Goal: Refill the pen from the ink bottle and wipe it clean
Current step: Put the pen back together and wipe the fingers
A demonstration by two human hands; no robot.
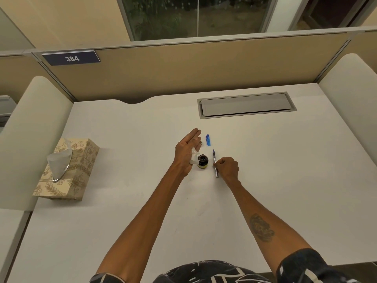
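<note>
Head-worn view, facing down over desk (122, 201)

White laminate desk (265, 180), flat. Grey metal cable hatch (246, 105) recessed in far right part, lid closed. Tan fabric partition panel (183, 68) along far edge; dark blue number plate (71, 58), "384", at its upper left. Beige floral-patterned cardboard tissue box (67, 170) near left edge, one sheet protruding.
</note>
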